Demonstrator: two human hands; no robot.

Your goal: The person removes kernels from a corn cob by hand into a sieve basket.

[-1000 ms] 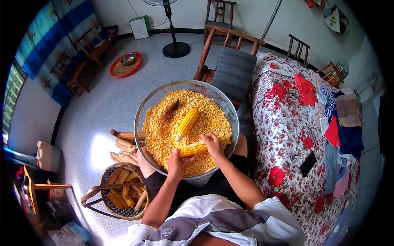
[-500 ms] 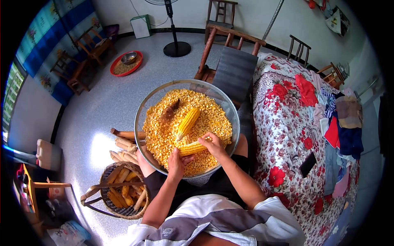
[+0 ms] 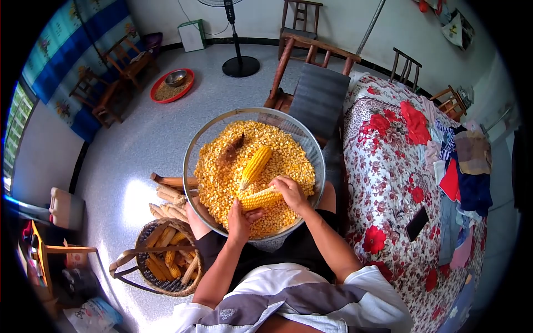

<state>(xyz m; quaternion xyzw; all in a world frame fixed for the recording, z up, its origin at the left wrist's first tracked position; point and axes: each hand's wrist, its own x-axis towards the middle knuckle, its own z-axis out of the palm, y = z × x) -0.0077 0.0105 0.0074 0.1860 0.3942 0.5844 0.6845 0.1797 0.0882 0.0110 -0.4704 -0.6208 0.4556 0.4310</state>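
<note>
Both my hands hold one yellow corn cob [image 3: 260, 198] crosswise above the near part of a large mesh basin [image 3: 320, 166]. My left hand [image 3: 240, 221] grips the cob's left end, with the thumb up and the fingers beneath. At its right end, my right hand [image 3: 290, 193] is closed with thumb and fingers on the kernels. Loose corn kernels [image 3: 216, 161] fill the basin, which rests on my lap. A second cob [image 3: 256, 166] lies on the kernels just beyond the held one. Farther back there is a dark reddish-brown clump [image 3: 231, 149].
On the floor at my left stands a woven basket [image 3: 140, 236] of cobs, beside several bare cobs [image 3: 169, 211]. A wooden chair [image 3: 319, 91] is just beyond the basin. The bed [image 3: 377, 166] with clothes and a phone [image 3: 416, 223] lies right. A fan [image 3: 240, 65] stands ahead.
My right hand has shifted slightly along the held cob, its fingers now curled more over the right end. My left hand and the second cob stay nearly still.
</note>
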